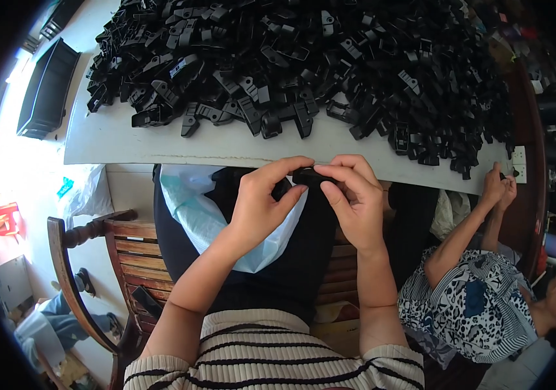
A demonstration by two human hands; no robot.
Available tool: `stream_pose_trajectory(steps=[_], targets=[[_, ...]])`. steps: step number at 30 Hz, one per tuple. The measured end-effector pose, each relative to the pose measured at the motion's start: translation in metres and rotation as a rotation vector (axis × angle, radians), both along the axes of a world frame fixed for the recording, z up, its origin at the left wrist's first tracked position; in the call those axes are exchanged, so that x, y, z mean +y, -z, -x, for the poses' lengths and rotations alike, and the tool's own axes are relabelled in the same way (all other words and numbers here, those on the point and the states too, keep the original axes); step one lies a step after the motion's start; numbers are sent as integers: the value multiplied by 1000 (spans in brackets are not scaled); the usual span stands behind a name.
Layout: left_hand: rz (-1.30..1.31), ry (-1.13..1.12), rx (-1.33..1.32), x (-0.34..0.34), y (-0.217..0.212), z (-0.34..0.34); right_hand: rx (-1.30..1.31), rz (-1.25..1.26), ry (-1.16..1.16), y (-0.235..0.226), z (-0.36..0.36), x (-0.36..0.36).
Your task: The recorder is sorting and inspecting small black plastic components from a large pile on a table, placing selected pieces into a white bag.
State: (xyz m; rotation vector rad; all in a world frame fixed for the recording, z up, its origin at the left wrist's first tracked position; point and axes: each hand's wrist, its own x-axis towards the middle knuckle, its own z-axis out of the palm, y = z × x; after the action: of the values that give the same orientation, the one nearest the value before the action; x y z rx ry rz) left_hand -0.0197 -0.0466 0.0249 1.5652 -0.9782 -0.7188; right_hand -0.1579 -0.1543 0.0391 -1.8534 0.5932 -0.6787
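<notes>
Between my two hands, just off the table's near edge, is a small black plastic part (305, 175). My left hand (260, 198) pinches its left end with thumb and forefinger. The other end sits between the thumb and fingers of my right hand (356, 195). My fingertips cover much of the part, so its exact shape cannot be made out. Below it, a white plastic bag (193, 211) lies open across my lap with black pieces (226, 188) inside. A large heap of black plastic parts (278, 71) covers the far side of the table.
The pale table (161, 148) has its near edge right in front of my hands. On the right a co-worker (473, 299) in a patterned top works at the same table. A wooden armchair (138, 247) is around me. A black crate (47, 91) stands at the far left.
</notes>
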Motion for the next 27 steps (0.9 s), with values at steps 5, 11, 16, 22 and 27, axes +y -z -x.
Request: stream_pose_trajectory(steps=[5, 11, 16, 22, 27], targets=[[127, 63, -32, 0, 6, 2, -16, 116, -65, 0, 3, -3], [108, 76, 95, 1, 4, 2, -63, -113, 65, 7, 1, 3], [131, 107, 143, 0, 9, 5, -93, -445, -70, 22, 11, -2], [138, -20, -33, -25, -9, -9, -38, 119, 428, 11, 3, -41], [294, -55, -448, -74, -21, -14, 82, 480, 444, -5, -21, -75]])
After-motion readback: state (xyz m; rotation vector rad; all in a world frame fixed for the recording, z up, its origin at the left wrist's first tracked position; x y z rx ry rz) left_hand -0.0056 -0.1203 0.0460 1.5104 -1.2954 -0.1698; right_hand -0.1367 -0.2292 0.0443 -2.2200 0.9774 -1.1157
